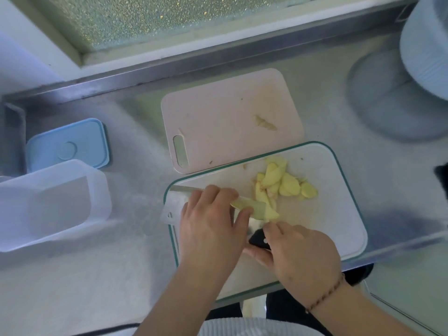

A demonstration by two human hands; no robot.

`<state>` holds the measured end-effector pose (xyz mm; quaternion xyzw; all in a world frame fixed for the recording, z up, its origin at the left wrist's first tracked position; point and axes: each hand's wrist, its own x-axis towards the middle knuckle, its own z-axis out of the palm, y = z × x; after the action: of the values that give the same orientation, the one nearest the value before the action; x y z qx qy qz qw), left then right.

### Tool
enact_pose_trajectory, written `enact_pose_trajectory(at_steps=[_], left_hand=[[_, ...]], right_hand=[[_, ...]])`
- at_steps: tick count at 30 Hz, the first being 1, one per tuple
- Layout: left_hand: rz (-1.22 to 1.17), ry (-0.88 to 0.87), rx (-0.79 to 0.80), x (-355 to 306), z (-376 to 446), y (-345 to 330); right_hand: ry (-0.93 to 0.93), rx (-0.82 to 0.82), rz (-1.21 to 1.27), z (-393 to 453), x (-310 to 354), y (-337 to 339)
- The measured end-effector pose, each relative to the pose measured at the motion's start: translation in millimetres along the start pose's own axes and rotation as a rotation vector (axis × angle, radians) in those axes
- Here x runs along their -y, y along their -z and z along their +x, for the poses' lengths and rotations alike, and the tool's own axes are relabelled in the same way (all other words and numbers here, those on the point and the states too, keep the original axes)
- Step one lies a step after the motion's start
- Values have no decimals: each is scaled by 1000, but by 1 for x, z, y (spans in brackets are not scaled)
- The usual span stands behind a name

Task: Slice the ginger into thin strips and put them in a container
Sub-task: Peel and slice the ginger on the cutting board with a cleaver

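Steel counter (135, 166) carried every item in view. Your white cutting board with the green rim (339, 214) lay at the centre, and the pink cutting board (218, 122) sat at its 12 o'clock, their edges overlapping or touching. At 9 o'clock from the white board, well apart, stood the clear plastic container (55, 204), open, with its blue lid (68, 144) just beyond it at 12 o'clock. A pale blue stack of dishes (426, 52) occupied the 2 o'clock corner.

Your left hand (208, 229) lay over the cleaver blade (174, 202), fingers curled, thumb and fingertips pinching the ginger piece (257, 209) against the board. Your right hand (300, 253) gripped the black cleaver handle (259, 238), fingers wrapped round it; a cord bracelet (324, 294) circled that wrist.

Cut ginger slices (286, 183) formed a loose pile on the white board at 1 o'clock from the held piece, near it. One small ginger scrap (264, 122) rested on the pink board toward 3 o'clock. The view was blurred, so you could not tell the blade's edge contact with the ginger.
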<state>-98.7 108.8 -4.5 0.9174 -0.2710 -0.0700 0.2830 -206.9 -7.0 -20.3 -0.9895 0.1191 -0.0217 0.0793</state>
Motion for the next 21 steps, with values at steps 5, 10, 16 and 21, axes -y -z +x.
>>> enact_pose_trajectory(at_steps=[5, 10, 16, 21], left_hand=[[110, 13, 32, -1, 0, -1], [200, 187, 207, -11, 9, 3], [230, 197, 281, -22, 11, 0], [-10, 38, 205, -22, 3, -6]], right_hand=[[-7, -15, -45, 3, 0, 3], [-31, -34, -61, 1, 4, -1], [-87, -60, -26, -3, 6, -3], [-128, -41, -9, -6, 4, -1]])
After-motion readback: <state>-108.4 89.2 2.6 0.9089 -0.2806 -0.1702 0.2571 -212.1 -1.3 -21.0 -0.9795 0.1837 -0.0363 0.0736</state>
